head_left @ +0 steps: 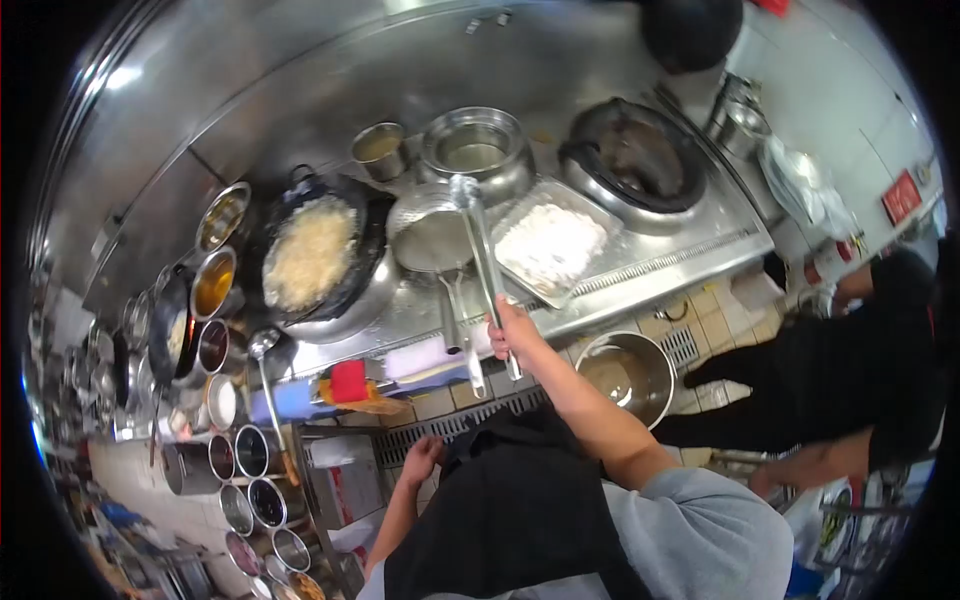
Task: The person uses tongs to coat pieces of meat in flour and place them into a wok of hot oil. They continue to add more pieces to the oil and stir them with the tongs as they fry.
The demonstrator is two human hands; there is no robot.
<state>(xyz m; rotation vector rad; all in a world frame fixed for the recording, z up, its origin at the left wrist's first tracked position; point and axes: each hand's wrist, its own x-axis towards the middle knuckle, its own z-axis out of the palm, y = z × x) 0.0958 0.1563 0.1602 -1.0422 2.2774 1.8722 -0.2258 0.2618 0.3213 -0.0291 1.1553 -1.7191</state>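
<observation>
My right hand (515, 330) is closed around a pair of long metal tongs (485, 250) over the counter's front edge. White, batter-like residue coats the far tip of the tongs. Beside and under them a round strainer (435, 235) rests on the counter, with long handles reaching toward me. Right of the tongs lies a metal tray (557, 240) of white powdery or battered pieces. My left hand (425, 460) hangs near my apron, fingers curled, with nothing visible in it. To the left, a black wok (375, 245) holds pale food frying in bubbling oil (312, 252).
A metal pot (478, 150) and an empty-looking dark wok (640, 155) stand at the back. Several sauce containers and a ladle (270, 375) are at left. A large pot (630, 375) sits low at right, near a co-worker in black (830, 370). Folded cloths (425, 358) line the front edge.
</observation>
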